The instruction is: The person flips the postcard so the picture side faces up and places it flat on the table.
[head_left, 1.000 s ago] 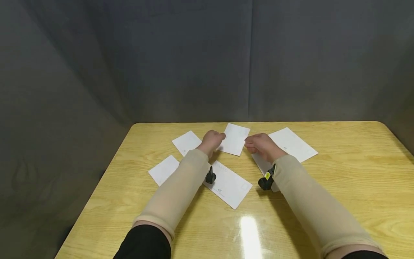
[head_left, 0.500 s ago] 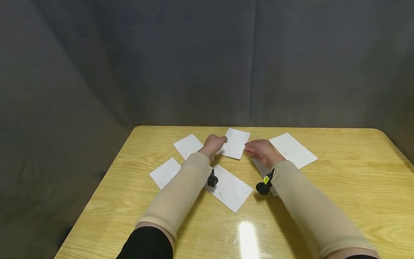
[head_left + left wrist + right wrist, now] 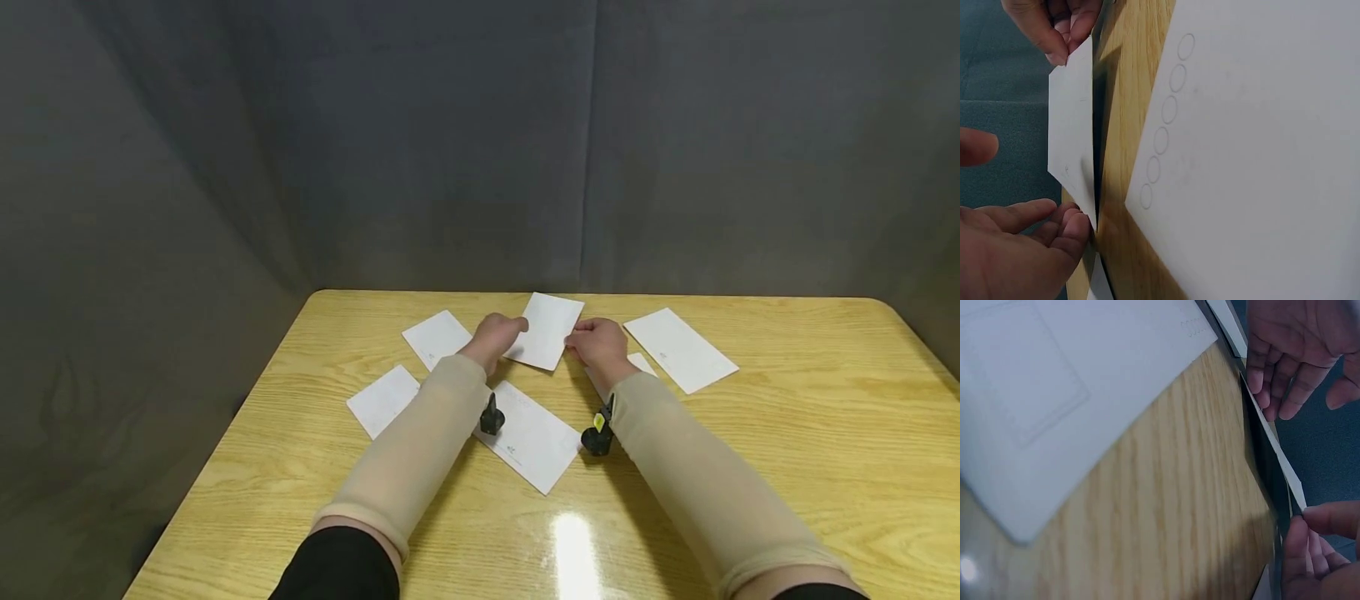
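A small white postcard point(image 3: 550, 327) lies near the far table edge between the two hands. My right hand point(image 3: 602, 343) pinches its right edge between thumb and fingers, which shows clearly in the right wrist view, where the postcard point(image 3: 1279, 453) is seen almost edge-on. At the opposite edge, my left hand point(image 3: 495, 337) touches the card with its fingertips, its thumb point(image 3: 977, 147) held apart from it. The left wrist view shows the postcard point(image 3: 1071, 119) slanted, with a dark shadow beneath it and a small printed mark.
A larger card with a row of circles point(image 3: 534, 437) lies nearer the person. Two white cards, one behind point(image 3: 437, 337) and one in front point(image 3: 382, 400), lie at left. Another card point(image 3: 681, 350) lies at right, and one point(image 3: 642, 364) is mostly hidden under the right arm.
My right hand has shifted slightly left and now pinches the postcard's edge, where its fingers were more extended before. The postcard has shifted a little. My left hand stays nearly still.
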`<state>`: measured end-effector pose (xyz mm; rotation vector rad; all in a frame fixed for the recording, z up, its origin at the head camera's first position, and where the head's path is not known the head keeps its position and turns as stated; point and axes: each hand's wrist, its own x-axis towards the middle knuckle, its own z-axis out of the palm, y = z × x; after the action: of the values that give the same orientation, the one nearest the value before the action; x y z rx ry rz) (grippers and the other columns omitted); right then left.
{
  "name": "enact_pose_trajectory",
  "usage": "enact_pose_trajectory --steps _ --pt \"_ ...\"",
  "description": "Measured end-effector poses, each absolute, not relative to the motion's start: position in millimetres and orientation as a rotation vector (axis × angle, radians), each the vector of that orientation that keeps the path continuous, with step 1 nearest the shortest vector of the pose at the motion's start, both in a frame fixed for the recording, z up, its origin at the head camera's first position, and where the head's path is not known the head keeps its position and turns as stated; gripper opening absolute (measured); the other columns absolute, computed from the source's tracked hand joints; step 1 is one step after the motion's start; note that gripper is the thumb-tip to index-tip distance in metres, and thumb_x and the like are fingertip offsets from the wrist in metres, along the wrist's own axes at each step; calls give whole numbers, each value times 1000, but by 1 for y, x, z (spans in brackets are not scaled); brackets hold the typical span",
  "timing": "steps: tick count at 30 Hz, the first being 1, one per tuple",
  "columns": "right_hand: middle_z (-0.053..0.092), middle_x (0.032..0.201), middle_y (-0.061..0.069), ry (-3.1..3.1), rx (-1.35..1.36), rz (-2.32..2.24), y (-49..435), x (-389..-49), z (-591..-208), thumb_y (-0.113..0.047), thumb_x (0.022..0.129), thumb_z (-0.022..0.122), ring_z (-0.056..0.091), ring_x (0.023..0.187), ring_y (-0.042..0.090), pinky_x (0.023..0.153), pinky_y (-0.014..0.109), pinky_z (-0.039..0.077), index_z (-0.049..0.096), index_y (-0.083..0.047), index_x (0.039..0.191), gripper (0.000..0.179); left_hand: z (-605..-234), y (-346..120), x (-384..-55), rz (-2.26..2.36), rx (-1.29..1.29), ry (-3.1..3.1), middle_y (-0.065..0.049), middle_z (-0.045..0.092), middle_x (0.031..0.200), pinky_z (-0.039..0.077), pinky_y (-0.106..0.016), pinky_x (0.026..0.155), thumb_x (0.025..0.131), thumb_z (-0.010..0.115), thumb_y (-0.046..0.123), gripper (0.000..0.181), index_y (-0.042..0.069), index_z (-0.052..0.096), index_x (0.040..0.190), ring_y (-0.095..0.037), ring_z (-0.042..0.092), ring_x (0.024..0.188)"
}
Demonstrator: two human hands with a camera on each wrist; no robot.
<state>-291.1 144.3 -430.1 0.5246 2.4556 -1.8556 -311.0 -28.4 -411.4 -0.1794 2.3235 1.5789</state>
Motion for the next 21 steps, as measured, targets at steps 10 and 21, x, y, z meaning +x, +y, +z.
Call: enact_pose_trajectory --steps 10,21 --pt "62 92 5 2357 519 -1946 140 -290 -426 5 91 65 61 72 11 68 23 53 62 9 123 32 -411 -36 -311 1641 -214 2261 -19 38 159 28 -49 120 99 56 23 61 -7 41 150 -35 33 148" --pt "58 101 10 2267 435 -2007 138 -286 -423 0 96 60 61 76 12 74 24 56 58 9 124 30 -409 -42 -313 1651 -238 2244 -18 43 152 33 -48 116 101 55 24 59 -5 42 151 -32 41 138"
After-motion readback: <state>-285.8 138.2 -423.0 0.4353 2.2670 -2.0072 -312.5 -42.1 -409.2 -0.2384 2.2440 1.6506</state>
